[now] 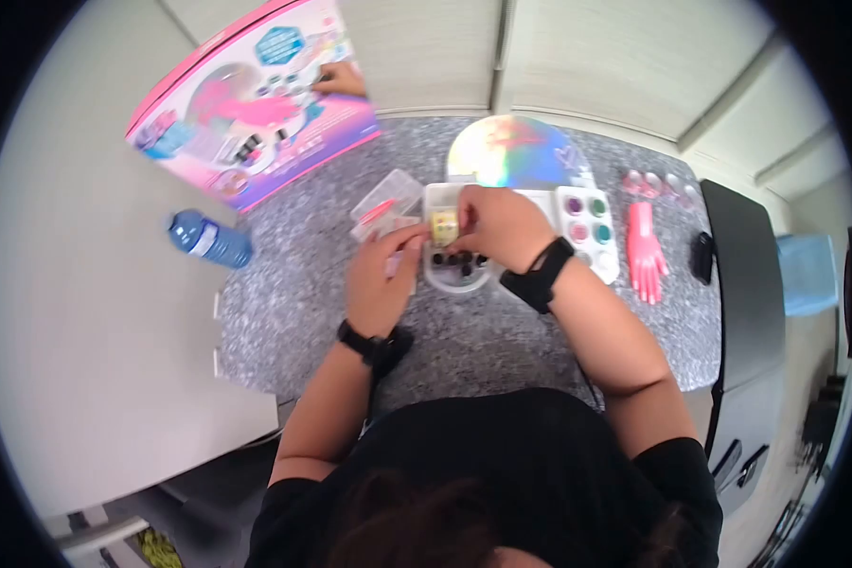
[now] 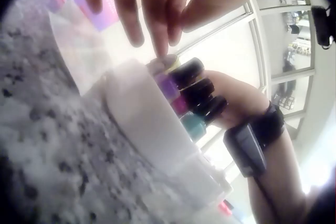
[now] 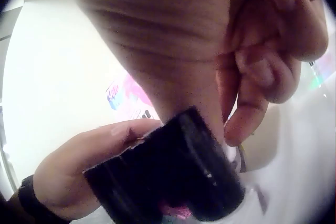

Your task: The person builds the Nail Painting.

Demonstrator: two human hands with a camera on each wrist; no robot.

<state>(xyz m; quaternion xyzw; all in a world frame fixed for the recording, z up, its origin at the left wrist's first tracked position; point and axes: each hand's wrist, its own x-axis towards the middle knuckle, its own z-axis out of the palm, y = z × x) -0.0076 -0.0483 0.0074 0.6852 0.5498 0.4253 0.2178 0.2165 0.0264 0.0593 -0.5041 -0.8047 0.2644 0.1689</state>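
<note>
A small yellow piece with a printed pattern [image 1: 444,227] stands in the left end of a white tray [image 1: 459,287]. My right hand [image 1: 506,225] grips it from the right, fingers curled at its far edge and thumb at its near one. From the left, my left hand [image 1: 379,282] reaches over the tray's rim; its fingers [image 2: 160,29] point down, one tip right at the yellow top. Beside it sit several nail polish bottles [image 2: 194,125] with black caps, in purple, magenta and teal. In the right wrist view a large dark shape [image 3: 163,171] blocks much of the work.
A clear plastic case [image 1: 398,189] with pink inside lies left of the tray. Pots of colour [image 1: 577,232] fill the tray's right end, below a shiny rounded panel [image 1: 511,151]. Around stand a pink model hand [image 1: 645,254], a printed box [image 1: 265,114] and a blue bottle [image 1: 213,239].
</note>
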